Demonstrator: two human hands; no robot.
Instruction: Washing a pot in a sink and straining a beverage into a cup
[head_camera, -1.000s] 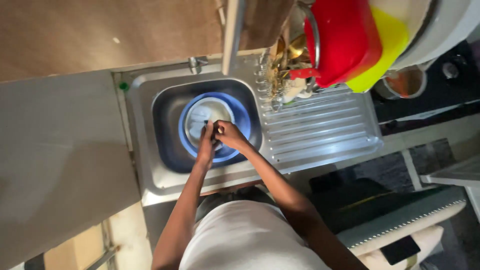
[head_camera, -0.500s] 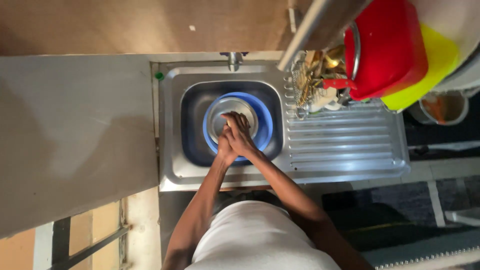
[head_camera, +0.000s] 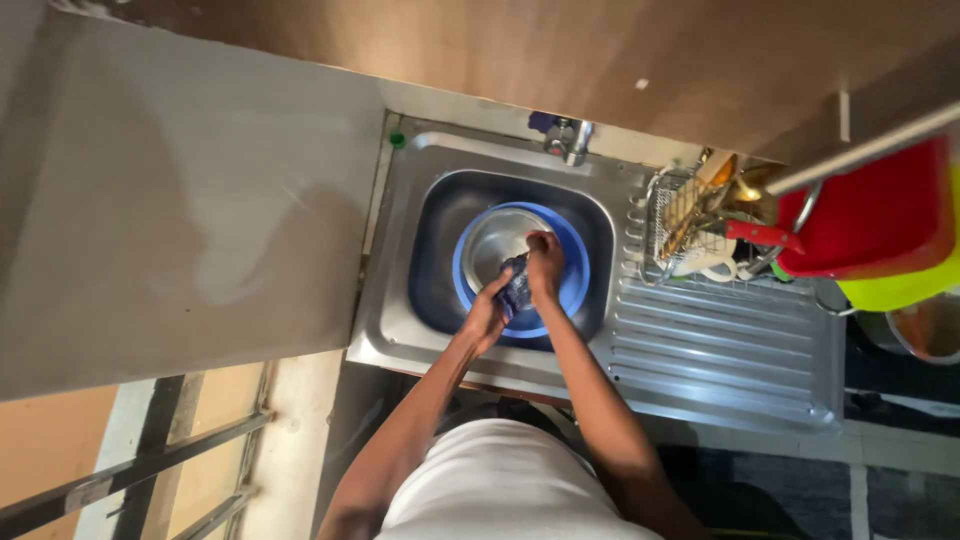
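Both hands met over the blue basin (head_camera: 572, 290): left hand (head_camera: 487, 318) and right hand (head_camera: 545, 265) now gripped a dark cloth (head_camera: 517, 285), earlier merely touching.

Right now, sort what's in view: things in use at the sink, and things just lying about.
In use: left hand, right hand, dark cloth held between them, blue basin, metal bowl, sink.

Lying about: wire rack, red basin, yellow basin, tap.
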